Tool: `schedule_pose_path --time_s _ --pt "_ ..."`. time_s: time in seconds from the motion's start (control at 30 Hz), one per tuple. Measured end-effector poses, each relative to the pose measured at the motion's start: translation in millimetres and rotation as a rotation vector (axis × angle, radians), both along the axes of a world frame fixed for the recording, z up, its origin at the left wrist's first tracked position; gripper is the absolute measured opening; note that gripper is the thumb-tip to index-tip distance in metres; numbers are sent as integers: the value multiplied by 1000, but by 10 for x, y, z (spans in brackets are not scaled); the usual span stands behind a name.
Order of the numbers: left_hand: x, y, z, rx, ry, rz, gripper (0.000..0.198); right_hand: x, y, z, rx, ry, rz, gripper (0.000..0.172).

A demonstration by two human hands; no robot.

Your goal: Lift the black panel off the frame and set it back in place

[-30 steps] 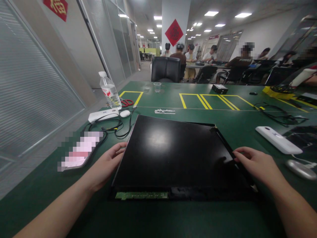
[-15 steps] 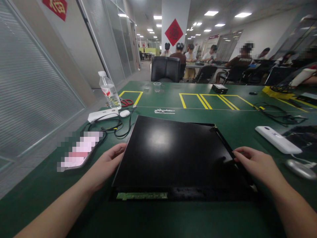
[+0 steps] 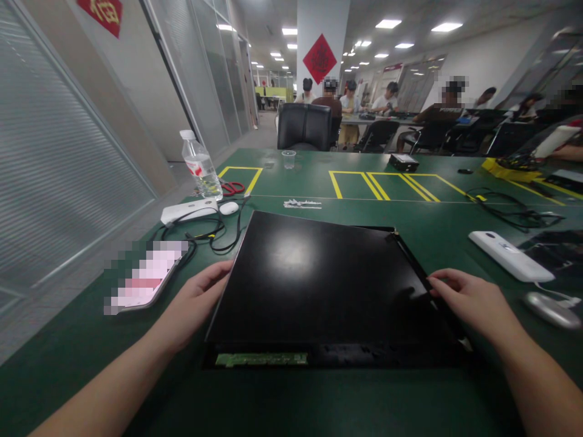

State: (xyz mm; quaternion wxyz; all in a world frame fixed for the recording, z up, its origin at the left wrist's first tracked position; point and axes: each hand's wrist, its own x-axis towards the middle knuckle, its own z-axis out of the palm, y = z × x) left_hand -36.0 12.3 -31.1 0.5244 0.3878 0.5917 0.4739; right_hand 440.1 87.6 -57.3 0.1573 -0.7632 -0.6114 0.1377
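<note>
A glossy black LCD panel [image 3: 319,285] lies in front of me, its left side raised and tilted over a black screen casing [image 3: 412,252]. Along the near edge, a narrow green circuit board [image 3: 262,359] shows below the panel. My left hand [image 3: 204,294] grips the panel's left edge, with its fingertips hidden behind and under it. On the opposite side, my right hand [image 3: 464,294] is closed, thumb and fingers pinching the rim of the casing beside the panel's right edge.
Left on the green table [image 3: 273,406] are a phone [image 3: 150,276], black cables, a white device [image 3: 189,210], red-handled scissors [image 3: 233,189] and a water bottle [image 3: 200,167]. Small white strips [image 3: 302,204] and a plastic cup [image 3: 288,159] stand beyond the panel. Right: a white power bank [image 3: 510,256] and a mouse [image 3: 552,309].
</note>
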Motion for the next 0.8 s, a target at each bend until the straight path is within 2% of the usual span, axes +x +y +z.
schedule_pose_path --time_s 0.13,0.23,0.47,0.63,0.8 --pt "14 1 4 9 -74 61 42 3 -5 -11 35 -3 13 36" --pt "30 -13 44 48 -127 37 38 4 -7 -15 54 -9 24 37" --pt "48 -98 91 161 -183 -69 49 -1 -3 -6 40 -13 22 37" --pt "99 -159 121 154 -220 -33 57 -3 -7 -9 31 -13 22 38" --pt "107 -149 91 235 -239 -66 51 2 -3 -15 26 -13 30 38"
